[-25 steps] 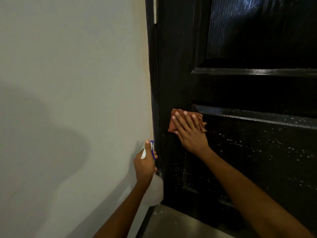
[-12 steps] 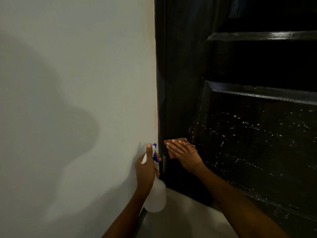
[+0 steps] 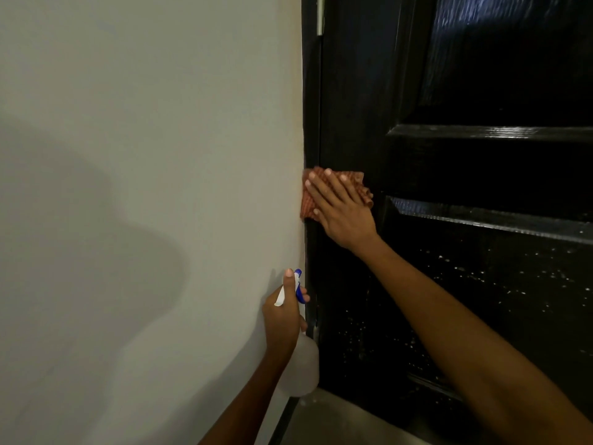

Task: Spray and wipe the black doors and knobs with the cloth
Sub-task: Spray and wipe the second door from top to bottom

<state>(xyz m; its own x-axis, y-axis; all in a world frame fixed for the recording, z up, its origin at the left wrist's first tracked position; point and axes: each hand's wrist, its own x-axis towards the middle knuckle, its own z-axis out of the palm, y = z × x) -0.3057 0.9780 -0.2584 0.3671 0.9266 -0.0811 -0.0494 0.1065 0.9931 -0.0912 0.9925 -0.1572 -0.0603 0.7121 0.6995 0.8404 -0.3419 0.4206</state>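
Observation:
The black panelled door fills the right side, its lower panel dotted with white spray droplets. My right hand presses a reddish checked cloth flat against the door's left edge by the frame, fingers straight and spread. Lower down, my left hand grips the neck of a translucent spray bottle with a blue and white trigger head, held close to the wall and the door frame. No knob is in view.
A pale wall takes up the left half, with my shadow on it. A grey floor shows at the bottom below the door. A light strip sits on the frame at the top.
My right hand has slid the cloth up the door's left edge from near the floor to mid height. The view has tilted up. The left hand keeps the bottle in place.

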